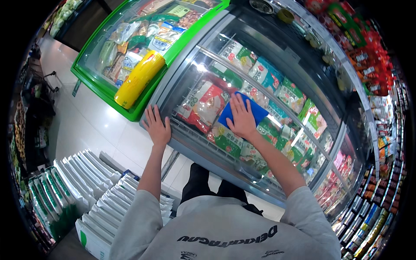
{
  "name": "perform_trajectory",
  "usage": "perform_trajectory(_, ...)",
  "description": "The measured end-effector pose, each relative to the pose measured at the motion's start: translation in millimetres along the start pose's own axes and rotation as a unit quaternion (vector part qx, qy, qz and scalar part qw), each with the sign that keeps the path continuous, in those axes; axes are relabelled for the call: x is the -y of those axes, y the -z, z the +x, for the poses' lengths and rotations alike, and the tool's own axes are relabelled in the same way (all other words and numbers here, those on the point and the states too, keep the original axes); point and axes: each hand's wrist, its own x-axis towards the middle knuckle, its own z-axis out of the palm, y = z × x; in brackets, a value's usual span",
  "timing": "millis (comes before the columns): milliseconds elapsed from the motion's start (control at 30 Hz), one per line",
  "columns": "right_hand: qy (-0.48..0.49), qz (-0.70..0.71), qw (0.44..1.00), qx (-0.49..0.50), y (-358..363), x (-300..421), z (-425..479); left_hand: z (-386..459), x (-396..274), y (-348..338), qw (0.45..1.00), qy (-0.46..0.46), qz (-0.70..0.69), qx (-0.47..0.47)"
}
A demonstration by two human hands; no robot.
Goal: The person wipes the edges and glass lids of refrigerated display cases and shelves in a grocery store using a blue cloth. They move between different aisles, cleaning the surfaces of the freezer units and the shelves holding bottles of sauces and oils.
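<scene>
Below me is a grey chest freezer with a glass lid, and packs of frozen food show through it. My right hand lies flat with spread fingers on a folded blue cloth, which rests on the glass. The palm presses on the cloth; whether any finger grips it is hidden. My left hand rests on the freezer's front left corner, fingers apart, holding nothing. A yellow roll, seemingly wrapped in film, lies across the edge of the neighbouring green-framed freezer.
The green-framed freezer adjoins the grey one at upper left and holds bagged food. White packs stand in rows at lower left, on or beside the tiled floor. Shelves of packaged goods curve along the right; red packets are at upper right.
</scene>
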Motion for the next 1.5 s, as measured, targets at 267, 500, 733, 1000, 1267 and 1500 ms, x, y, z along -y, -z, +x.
perform_trajectory(267, 0.033, -0.037, 0.995, -0.084, -16.3, -0.6, 177.4, 3.7, 4.4, 4.3, 0.999, 0.011, -0.032, -0.007)
perform_trajectory(500, -0.047, -0.033, 0.992, -0.109, -50.7, 119.1, 222.9, 6.0, 7.3, 4.1, 0.999, 0.021, -0.035, 0.005)
perform_trajectory(733, 0.229, 0.009, 0.973, 0.037, -43.6, 152.1, 168.2, 7.5, 7.0, 4.6, 0.995, 0.025, -0.099, -0.005)
perform_trajectory(1000, 0.289, 0.018, 0.957, -0.031, -39.0, 88.0, 259.2, 8.0, 5.9, 6.1, 0.997, 0.036, -0.065, 0.022)
perform_trajectory(1267, 0.106, -0.066, 0.992, 0.003, -17.0, -6.2, 365.6, 10.3, 6.8, 7.8, 0.995, 0.048, -0.077, 0.031)
perform_trajectory(1500, -0.149, -0.024, 0.987, -0.061, 7.9, -168.3, 424.8, 13.0, 8.7, 2.6, 0.995, 0.042, -0.087, 0.033)
